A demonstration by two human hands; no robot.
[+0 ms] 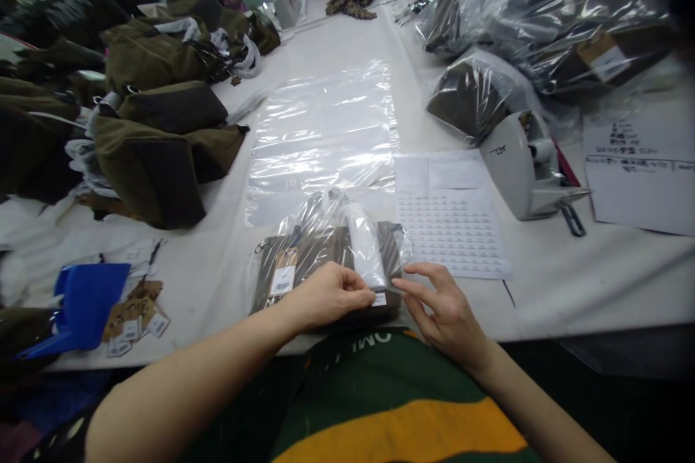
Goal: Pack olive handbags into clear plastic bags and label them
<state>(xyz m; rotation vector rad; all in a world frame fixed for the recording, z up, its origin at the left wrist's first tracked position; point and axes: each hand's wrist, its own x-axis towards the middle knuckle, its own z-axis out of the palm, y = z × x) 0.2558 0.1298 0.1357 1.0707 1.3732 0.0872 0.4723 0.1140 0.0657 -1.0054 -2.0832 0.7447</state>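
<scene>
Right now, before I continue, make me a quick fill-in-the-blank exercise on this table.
1. The dark bag by the left hand sits in clear ____.
2. On the ____-hand side of that bag lies the printed sheet.
3. Loose tags lie beside a scoop-shaped object coloured ____.
Missing words: plastic; right; blue.

A dark green cloth garment [374,383] carries a broad yellow-orange band [407,430], white lettering [378,338] beyond it; a pale-spotted black sleeve [62,443] shows left of the band, left hand [329,294] and right hand [448,312] bare.
</scene>
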